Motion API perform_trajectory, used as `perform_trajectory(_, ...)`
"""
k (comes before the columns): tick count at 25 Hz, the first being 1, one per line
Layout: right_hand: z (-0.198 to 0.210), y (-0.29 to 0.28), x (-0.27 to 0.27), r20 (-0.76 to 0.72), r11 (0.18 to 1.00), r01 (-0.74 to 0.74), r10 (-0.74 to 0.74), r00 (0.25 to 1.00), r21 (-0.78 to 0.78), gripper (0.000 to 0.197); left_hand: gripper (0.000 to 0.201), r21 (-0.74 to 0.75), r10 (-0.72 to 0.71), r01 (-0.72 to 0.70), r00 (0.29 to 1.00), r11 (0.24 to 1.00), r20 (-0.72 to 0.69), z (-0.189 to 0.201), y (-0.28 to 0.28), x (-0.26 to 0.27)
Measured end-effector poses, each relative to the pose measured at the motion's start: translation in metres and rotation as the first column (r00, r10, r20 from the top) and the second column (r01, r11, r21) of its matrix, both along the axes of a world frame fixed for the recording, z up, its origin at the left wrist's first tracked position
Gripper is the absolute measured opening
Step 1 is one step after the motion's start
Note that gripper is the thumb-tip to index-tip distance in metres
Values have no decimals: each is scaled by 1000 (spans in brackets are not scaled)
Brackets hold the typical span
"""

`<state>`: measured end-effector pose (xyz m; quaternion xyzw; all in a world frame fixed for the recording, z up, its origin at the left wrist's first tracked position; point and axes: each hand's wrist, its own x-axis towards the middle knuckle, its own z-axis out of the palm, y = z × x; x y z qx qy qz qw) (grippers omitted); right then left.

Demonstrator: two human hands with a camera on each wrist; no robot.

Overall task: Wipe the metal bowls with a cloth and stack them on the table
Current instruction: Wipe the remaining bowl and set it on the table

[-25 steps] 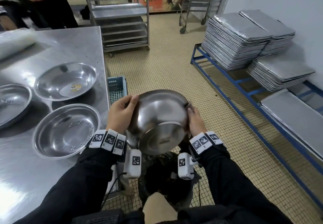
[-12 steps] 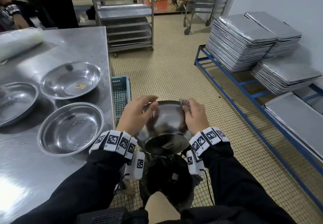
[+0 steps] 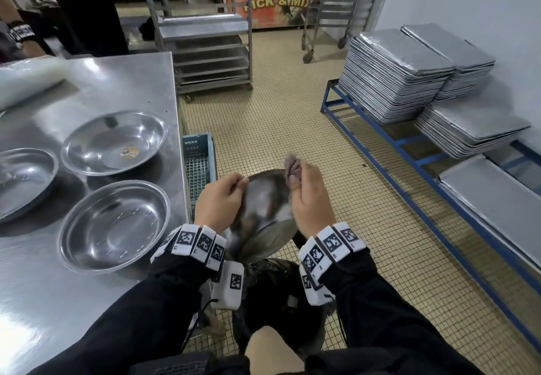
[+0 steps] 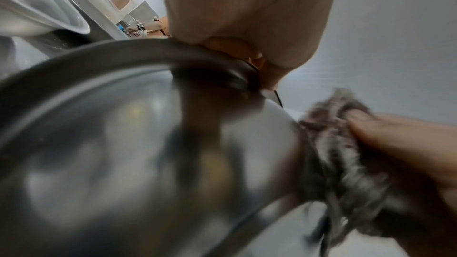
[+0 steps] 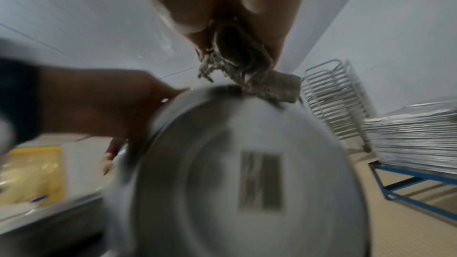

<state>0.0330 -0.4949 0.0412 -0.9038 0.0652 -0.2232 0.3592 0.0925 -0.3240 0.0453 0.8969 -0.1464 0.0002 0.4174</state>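
Tilted metal bowl (image 3: 263, 205) gripped at its rim by left hand (image 3: 218, 203) fingers, grey cloth (image 3: 292, 170) pinched by right hand (image 3: 310, 199) fingers, pressed against the bowl's rim.

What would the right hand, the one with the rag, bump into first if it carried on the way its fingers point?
Probably the rim of the held bowl. The right hand pinches the cloth right at that edge, and the right wrist view shows the cloth touching the rim. Depth is blurred, so this is a best guess.
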Motion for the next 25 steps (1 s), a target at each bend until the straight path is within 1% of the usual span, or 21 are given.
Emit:
perform_trajectory(1, -2, 9, -5, 4, 999, -20, 20, 1000, -26, 39, 21, -35, 22, -22, 1000, 999, -18, 0, 0, 1)
perform_trajectory(2, -6, 21, -9, -8, 994, -41, 40, 999, -105, 43, 22, -81, 25, -28, 999, 996, -44, 1, -1, 2)
perform_trajectory(3, -11, 32, -13, -21, 974, -47, 44, 999, -222, 47, 23, -129, 17, -26, 998, 991, -66, 2, -1, 3)
perform_trajectory(4, -13, 40, -15, -21, 946, -23, 17, 1000, -322, 49, 25, -158, 10, -23, 997, 987, -82, 3, -2, 3)
perform_trajectory(5, -14, 43, -11, -12, 933, 27, -34, 999, -359, 51, 26, -169, 8, -22, 996, 985, -83, 5, -3, 3)
perform_trajectory(6, -12, 41, -5, 0, 938, 83, -88, 996, -336, 52, 28, -169, 13, -25, 997, 985, -75, 7, -4, 1)
perform_trajectory(7, -9, 36, 3, -1, 958, 119, -123, 992, -262, 53, 30, -175, 20, -30, 998, 984, -62, 10, -4, 1)
perform_trajectory(8, -4, 27, 9, -22, 980, 137, -142, 990, -147, 53, 32, -192, 27, -37, 998, 981, -54, 13, -3, 1)
perform_trajectory(9, -1, 15, 14, -67, 988, 157, -156, 985, 11, 51, 33, -214, 35, -44, 998, 976, -46, 15, -2, 3)
perform_trajectory(10, 2, 4, 17, -153, 966, 184, -157, 976, 181, 49, 32, -228, 43, -51, 998, 972, -38, 16, 0, 5)
perform_trajectory(11, 1, -5, 16, -246, 926, 230, -158, 956, 299, 46, 31, -239, 51, -58, 998, 969, -36, 17, 1, 6)
perform_trajectory(12, 0, -9, 12, -300, 894, 275, -171, 939, 354, 42, 29, -240, 62, -69, 997, 968, -38, 17, 3, 8)
perform_trajectory(13, -1, -7, 7, -301, 879, 293, -184, 936, 375, 40, 28, -230, 74, -80, 997, 970, -35, 17, 4, 9)
perform_trajectory(15, -6, 10, -2, -156, 916, 214, -170, 973, 340, 38, 29, -209, 90, -98, 995, 973, -43, 15, 3, 9)
perform_trajectory(16, -9, 21, -6, -61, 953, 143, -132, 989, 266, 39, 30, -213, 89, -98, 995, 972, -53, 16, 1, 7)
perform_trajectory(17, -13, 33, -8, 7, 985, 90, -92, 996, 146, 42, 31, -219, 84, -94, 995, 971, -53, 17, -2, 6)
perform_trajectory(19, -14, 45, -6, 37, 994, 63, -60, 998, -93, 52, 33, -209, 80, -79, 997, 975, -2, 20, -7, 3)
perform_trajectory(20, -9, 45, 0, 26, 986, 80, -76, 997, -147, 56, 33, -189, 78, -70, 996, 980, 37, 22, -9, 1)
perform_trajectory(22, -1, 33, 12, -31, 981, 142, -148, 989, -134, 61, 33, -149, 68, -53, 993, 987, 95, 23, -11, -2)
perform_trajectory(23, 2, 24, 18, -57, 981, 179, -184, 981, -77, 61, 32, -152, 59, -43, 993, 987, 102, 21, -10, -1)
perform_trajectory(25, 1, 2, 22, -117, 963, 227, -211, 970, 145, 52, 31, -221, 41, -25, 997, 975, 68, 14, -6, 0)
